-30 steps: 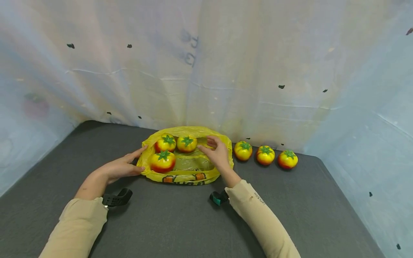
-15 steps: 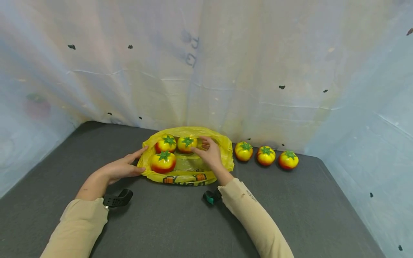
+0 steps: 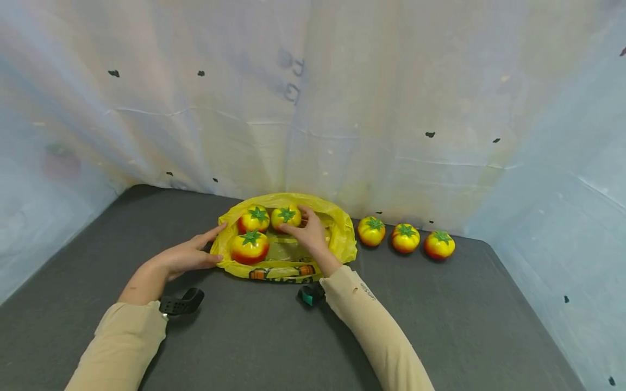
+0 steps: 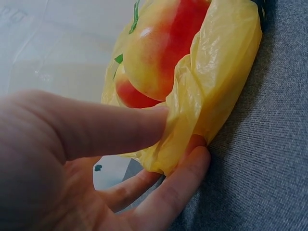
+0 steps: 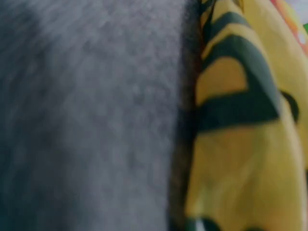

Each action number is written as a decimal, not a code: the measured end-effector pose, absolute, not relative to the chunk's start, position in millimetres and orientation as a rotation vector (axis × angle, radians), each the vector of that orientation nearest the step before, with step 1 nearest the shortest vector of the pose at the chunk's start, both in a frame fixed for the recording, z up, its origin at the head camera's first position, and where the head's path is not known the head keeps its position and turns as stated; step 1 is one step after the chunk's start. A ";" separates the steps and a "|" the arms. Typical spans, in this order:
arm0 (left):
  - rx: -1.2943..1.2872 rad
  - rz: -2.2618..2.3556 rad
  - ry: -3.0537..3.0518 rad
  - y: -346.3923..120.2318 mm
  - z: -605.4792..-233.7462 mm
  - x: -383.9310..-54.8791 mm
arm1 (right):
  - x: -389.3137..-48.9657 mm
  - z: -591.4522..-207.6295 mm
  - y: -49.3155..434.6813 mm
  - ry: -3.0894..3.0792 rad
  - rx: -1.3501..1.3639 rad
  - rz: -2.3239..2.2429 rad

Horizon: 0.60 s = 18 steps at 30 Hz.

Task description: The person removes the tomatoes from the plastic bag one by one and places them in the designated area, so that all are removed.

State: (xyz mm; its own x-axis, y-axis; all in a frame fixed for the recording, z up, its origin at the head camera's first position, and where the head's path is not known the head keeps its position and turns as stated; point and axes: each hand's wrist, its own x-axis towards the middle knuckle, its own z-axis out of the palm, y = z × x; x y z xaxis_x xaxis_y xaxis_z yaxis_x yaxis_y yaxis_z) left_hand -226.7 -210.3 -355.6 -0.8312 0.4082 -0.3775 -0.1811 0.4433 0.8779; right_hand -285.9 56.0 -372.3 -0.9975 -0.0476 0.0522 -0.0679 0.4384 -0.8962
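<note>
A yellow plastic bag (image 3: 342, 239) lies with its mouth spread wide. Inside it sit three yellow-and-red tomatoes with green star-shaped tops: a front one (image 3: 250, 248), a back left one (image 3: 254, 219) and a back right one (image 3: 286, 217). My left hand (image 3: 188, 255) pinches the bag's left edge between thumb and fingers, seen closely in the left wrist view (image 4: 163, 134). Reaching into the bag, my right hand (image 3: 313, 234) grips the back right tomato from its right side, thumb in front and fingers behind. The right wrist view shows only the bag's printed side (image 5: 240, 106) and blurred dark cloth.
Three more tomatoes stand in a row right of the bag: a near one (image 3: 371, 231), a middle one (image 3: 405, 238) and a far right one (image 3: 439, 245). A dark grey table (image 3: 254, 336) lies beneath. Pale sheeting (image 3: 371, 98) hangs behind and at both sides.
My right hand has moved left inside the bag, from beside the back right tomato until thumb and fingers close round it. The left hand keeps its hold on the bag's edge.
</note>
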 end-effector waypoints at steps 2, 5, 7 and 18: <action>0.186 1.394 2.148 -209.8 -355.1 -226.8 | -286.8 -373.8 53.9 -2.647 0.090 1.645; 0.180 1.390 2.149 -209.0 -354.0 -226.7 | -287.7 -376.0 51.8 -2.645 0.076 1.616; 0.180 1.389 2.150 -209.0 -354.0 -226.9 | -288.4 -377.3 51.0 -2.643 0.076 1.595; 0.172 1.377 2.163 -211.4 -355.9 -227.0 | -283.7 -374.4 52.5 -2.656 0.110 1.595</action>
State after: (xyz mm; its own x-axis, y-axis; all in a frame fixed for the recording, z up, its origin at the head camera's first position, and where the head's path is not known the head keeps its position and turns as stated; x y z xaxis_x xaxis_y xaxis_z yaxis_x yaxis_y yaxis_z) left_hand -227.0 -211.4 -355.9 -0.8325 0.3937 -0.3897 -0.1863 0.4634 0.8663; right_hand -283.7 52.5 -374.4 -0.9966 -0.0391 0.0724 -0.0823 0.4682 -0.8798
